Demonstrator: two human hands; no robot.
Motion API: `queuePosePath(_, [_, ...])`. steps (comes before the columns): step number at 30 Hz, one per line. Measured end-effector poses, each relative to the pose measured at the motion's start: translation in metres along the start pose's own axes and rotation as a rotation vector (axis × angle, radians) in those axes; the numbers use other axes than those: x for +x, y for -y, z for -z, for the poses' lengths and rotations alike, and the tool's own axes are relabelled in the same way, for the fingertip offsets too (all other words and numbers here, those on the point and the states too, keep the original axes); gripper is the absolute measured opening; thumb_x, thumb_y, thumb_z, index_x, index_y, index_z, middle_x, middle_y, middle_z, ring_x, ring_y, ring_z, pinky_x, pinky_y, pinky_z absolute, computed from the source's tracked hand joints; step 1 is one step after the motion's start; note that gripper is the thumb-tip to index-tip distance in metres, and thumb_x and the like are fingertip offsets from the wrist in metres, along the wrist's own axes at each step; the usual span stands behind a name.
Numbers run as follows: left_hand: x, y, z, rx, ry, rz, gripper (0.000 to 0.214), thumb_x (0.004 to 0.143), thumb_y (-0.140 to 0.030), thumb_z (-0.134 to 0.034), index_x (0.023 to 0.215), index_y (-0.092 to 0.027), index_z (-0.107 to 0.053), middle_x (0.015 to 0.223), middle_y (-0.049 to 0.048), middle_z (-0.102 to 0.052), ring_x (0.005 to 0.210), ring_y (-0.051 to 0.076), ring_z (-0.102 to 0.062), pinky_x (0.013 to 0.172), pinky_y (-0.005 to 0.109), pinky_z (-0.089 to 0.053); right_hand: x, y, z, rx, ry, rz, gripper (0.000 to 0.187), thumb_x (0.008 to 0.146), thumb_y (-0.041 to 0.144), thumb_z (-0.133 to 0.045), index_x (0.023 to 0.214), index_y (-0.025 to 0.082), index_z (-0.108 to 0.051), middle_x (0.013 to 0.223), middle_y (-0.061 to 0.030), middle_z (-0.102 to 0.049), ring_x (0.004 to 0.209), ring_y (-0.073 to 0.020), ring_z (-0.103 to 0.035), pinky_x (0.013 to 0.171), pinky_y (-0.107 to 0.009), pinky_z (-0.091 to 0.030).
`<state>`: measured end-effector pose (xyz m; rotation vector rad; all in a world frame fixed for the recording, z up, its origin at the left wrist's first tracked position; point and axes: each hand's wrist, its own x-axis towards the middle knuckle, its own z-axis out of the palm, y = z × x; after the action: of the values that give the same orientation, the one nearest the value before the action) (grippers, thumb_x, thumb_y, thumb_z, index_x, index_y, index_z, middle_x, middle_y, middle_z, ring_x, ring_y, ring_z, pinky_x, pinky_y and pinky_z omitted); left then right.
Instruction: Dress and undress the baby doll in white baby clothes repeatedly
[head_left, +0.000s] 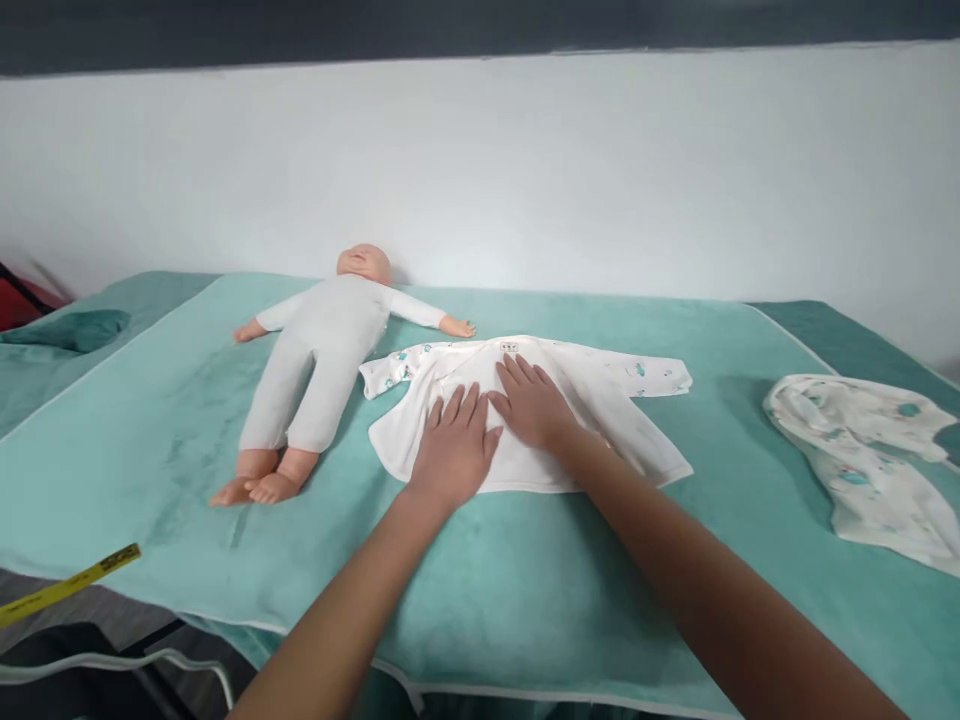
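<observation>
A small white baby shirt [517, 475] with printed sleeves lies spread out on the green table cover [525, 590], its neck label toward the wall. Flat on its left half rests my left hand [455, 447], fingers stretched. My right hand [534, 405] presses on the upper middle of the shirt, fingers spread and just below the label. Neither hand grips the cloth. To the left, a baby doll [322, 330] with a white cloth body lies on its back, arms out to the sides, one hand close to the shirt's top edge.
A crumpled white printed garment [862, 450] lies at the right end of the cover. Behind the table stands a white wall [525, 170]. At the lower left are a yellow strip [71, 585] and a pale cable [112, 660]. Something red [26, 300] shows at the far left.
</observation>
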<state>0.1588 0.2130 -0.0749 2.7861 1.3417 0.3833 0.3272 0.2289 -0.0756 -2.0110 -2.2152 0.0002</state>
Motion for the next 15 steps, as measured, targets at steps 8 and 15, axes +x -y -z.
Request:
queuePosePath(8, [-0.083,0.005,0.021,-0.145,-0.002,-0.001,0.052,0.100,-0.039,-0.036,0.144,-0.014,-0.044,0.157,0.0090,-0.037,0.147,0.028,-0.029,0.119,0.052,-0.030,-0.090,0.000,0.013,0.028,-0.005,-0.111,0.063,0.100,0.052,-0.023,0.150,0.016,-0.039,0.159,-0.0064,-0.032,0.148,-0.0253,-0.026,0.119,-0.048,-0.025])
queuePosePath(15, [-0.106,0.073,0.082,-0.512,-0.319,0.211,0.040,0.096,-0.038,-0.045,0.129,-0.022,-0.060,0.137,0.0074,-0.061,0.134,0.024,-0.050,0.114,0.044,-0.039,-0.153,-0.016,0.010,0.119,-0.071,-0.141,0.064,0.097,0.057,-0.031,0.147,0.019,-0.041,0.157,-0.0087,-0.037,0.147,-0.0282,-0.027,0.118,-0.054,-0.026])
